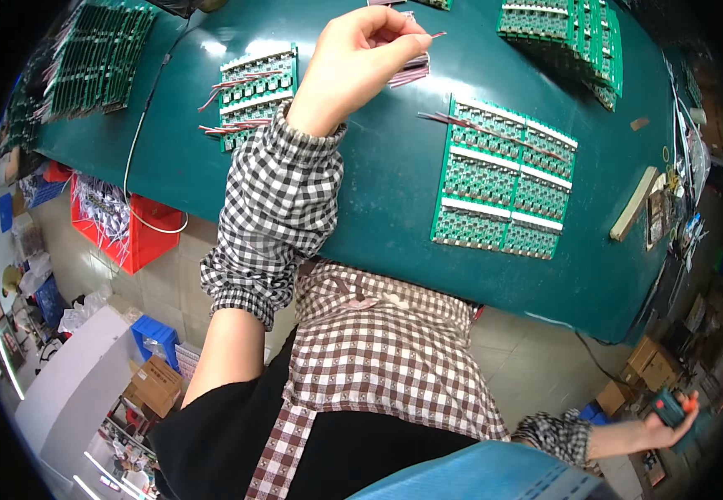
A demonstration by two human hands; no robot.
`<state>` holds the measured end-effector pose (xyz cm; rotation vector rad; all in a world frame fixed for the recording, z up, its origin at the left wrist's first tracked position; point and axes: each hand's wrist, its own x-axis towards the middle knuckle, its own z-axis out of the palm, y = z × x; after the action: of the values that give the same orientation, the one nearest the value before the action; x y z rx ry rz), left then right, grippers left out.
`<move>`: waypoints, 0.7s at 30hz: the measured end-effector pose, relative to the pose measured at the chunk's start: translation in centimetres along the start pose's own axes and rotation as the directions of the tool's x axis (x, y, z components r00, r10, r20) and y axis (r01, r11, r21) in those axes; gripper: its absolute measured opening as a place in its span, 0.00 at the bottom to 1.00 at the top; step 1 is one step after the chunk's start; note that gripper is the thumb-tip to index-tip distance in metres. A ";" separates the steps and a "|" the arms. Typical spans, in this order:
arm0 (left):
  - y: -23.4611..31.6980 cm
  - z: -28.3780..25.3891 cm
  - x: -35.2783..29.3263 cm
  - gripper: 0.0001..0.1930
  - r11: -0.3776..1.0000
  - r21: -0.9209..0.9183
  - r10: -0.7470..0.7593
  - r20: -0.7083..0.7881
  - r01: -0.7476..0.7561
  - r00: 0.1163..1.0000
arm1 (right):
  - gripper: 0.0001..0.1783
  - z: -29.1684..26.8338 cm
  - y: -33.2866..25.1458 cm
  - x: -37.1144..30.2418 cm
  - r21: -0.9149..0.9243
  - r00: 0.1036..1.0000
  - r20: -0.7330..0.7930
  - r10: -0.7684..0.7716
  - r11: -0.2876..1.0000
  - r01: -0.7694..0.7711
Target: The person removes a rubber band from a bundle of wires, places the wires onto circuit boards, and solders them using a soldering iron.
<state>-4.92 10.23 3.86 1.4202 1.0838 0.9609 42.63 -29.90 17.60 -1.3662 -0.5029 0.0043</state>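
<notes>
My left hand (361, 62) is pinching a thin red-tipped wire (428, 37) above the green table (395, 192), right hand (670, 417) down by my side gripping a small tool (670, 408); I reckon seating that wire on the nearby circuit board (503, 179) needs careful aim.

- A loose black-and-white checked oversleeve (274, 212) with gathered elastic ends covers the left forearm.
- A matching checked oversleeve (555, 435) sits at the right wrist.
- A brown-and-white checked apron (378, 350) with a small bow covers the front.
- Black clothing (211, 442) shows beneath it.
- Both hands are bare.
</notes>
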 end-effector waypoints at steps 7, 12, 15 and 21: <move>0.1 0.4 -2.2 0.09 0.995 -0.022 0.097 0.176 -0.095 0.980 | 0.19 0.7 -5.7 2.7 -0.061 0.972 0.177 -0.152 0.984 0.165; 0.1 1.7 -4.6 0.09 0.998 0.023 -0.056 0.282 0.051 0.958 | 0.18 10.0 3.7 -7.0 -0.120 0.975 0.221 0.028 0.993 -0.002; -1.5 1.6 -5.3 0.09 0.998 0.033 -0.065 0.257 0.058 0.964 | 0.16 12.6 9.1 -10.6 0.031 0.887 0.396 0.237 0.962 -0.271; -2.5 2.3 -6.8 0.07 0.987 0.046 -0.163 0.252 0.157 0.954 | 0.17 16.8 12.6 -15.9 0.189 0.664 0.645 0.378 0.764 -0.618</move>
<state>-4.76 3.13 1.16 1.4094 1.0028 0.6303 26.21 -16.08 2.39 -1.0387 -0.5598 0.9804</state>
